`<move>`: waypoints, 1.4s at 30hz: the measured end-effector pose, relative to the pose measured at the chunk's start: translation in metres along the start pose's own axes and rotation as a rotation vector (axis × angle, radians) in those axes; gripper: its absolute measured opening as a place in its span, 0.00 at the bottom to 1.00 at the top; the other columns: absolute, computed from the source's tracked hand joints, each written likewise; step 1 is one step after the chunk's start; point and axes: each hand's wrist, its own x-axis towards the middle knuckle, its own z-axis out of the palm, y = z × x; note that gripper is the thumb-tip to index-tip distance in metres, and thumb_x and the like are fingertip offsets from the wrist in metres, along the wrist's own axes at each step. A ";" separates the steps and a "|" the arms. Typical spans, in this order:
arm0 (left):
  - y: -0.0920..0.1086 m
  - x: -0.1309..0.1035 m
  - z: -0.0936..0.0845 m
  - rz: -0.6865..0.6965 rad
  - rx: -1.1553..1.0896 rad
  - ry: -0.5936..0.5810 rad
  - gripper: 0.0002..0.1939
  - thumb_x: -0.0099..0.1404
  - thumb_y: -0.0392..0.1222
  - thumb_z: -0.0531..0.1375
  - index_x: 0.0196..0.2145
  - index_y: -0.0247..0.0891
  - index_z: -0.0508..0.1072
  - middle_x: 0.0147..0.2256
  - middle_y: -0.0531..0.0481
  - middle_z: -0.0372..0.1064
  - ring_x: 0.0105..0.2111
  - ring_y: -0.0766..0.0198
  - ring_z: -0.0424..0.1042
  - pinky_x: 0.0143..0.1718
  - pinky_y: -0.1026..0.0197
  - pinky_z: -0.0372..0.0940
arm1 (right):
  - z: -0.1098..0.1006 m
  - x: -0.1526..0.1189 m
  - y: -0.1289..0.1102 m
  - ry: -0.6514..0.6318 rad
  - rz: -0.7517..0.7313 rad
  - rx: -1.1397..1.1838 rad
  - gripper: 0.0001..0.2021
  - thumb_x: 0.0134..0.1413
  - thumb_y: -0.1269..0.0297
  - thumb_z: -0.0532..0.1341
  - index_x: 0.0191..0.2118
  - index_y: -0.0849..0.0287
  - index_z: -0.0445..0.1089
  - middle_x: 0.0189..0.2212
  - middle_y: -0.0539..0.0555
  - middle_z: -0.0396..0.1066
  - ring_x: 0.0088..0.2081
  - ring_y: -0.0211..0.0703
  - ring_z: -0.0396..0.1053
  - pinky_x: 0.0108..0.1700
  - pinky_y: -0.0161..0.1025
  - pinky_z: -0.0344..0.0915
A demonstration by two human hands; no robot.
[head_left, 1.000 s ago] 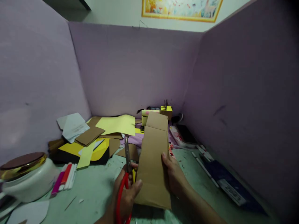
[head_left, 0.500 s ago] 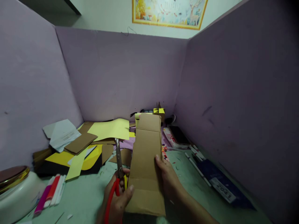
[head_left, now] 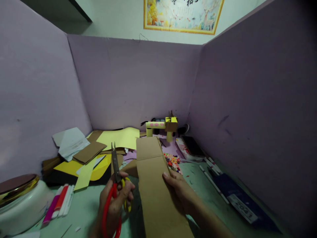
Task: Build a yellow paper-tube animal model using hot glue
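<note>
In my left hand (head_left: 115,201) is a pair of scissors (head_left: 115,163) with red and yellow handles, the blades pointing up and slightly apart. A long creased strip of brown cardboard (head_left: 155,185) fills the middle of the head view, its lower end running out of frame. My right hand (head_left: 179,190) grips its right edge, thumb on the face and the fingers hidden behind. The left hand is beside the strip, apart from it. Behind the strip's far end stands a yellow paper animal figure (head_left: 156,125) with pink spots and a box-shaped head.
Paper and cardboard sheets (head_left: 121,137) lie at back left. Several markers (head_left: 59,203) and a white round container (head_left: 22,206) are at left. On the right are a dark phone (head_left: 193,146), white sticks (head_left: 214,183) and a dark blue packet (head_left: 239,198). Purple panels (head_left: 138,82) enclose the table.
My left hand has drawn away from the cardboard to the left with the scissors, whose blades have parted slightly. The strip has dropped lower and nearer, uncovering the paper animal.
</note>
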 end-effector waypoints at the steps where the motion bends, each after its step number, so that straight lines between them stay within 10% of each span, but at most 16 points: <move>1: 0.000 0.007 -0.004 0.017 -0.027 0.020 0.22 0.52 0.51 0.65 0.39 0.41 0.63 0.24 0.54 0.70 0.20 0.66 0.66 0.19 0.66 0.61 | 0.003 -0.001 0.002 -0.046 0.038 0.000 0.20 0.45 0.57 0.67 0.44 0.63 0.72 0.36 0.60 0.77 0.42 0.54 0.74 0.47 0.49 0.65; 9: -0.017 0.034 -0.020 -0.023 -0.070 0.033 0.20 0.48 0.44 0.68 0.38 0.35 0.69 0.29 0.52 0.73 0.30 0.61 0.73 0.33 0.61 0.68 | 0.008 -0.004 0.020 -0.343 0.187 0.052 0.20 0.47 0.59 0.66 0.45 0.67 0.72 0.36 0.63 0.76 0.42 0.53 0.73 0.50 0.51 0.61; 15: -0.013 0.022 -0.012 0.143 0.104 0.010 0.22 0.55 0.41 0.63 0.48 0.40 0.66 0.41 0.48 0.74 0.40 0.57 0.73 0.40 0.57 0.68 | 0.002 -0.002 0.020 -0.229 0.269 -0.051 0.21 0.42 0.56 0.67 0.40 0.68 0.73 0.32 0.62 0.76 0.37 0.52 0.74 0.45 0.49 0.63; 34: -0.030 0.029 -0.025 1.019 0.857 0.002 0.07 0.58 0.34 0.59 0.36 0.39 0.68 0.26 0.54 0.70 0.22 0.66 0.69 0.24 0.66 0.61 | -0.020 0.010 0.025 -0.019 0.307 -0.203 0.21 0.29 0.53 0.70 0.29 0.64 0.71 0.21 0.52 0.72 0.23 0.40 0.68 0.30 0.38 0.62; 42: -0.030 0.025 -0.021 0.821 0.769 0.084 0.06 0.57 0.37 0.60 0.35 0.38 0.69 0.25 0.55 0.70 0.22 0.66 0.68 0.24 0.65 0.62 | -0.016 0.008 0.025 -0.057 0.269 -0.186 0.20 0.33 0.53 0.69 0.31 0.63 0.70 0.22 0.52 0.71 0.26 0.41 0.69 0.33 0.39 0.62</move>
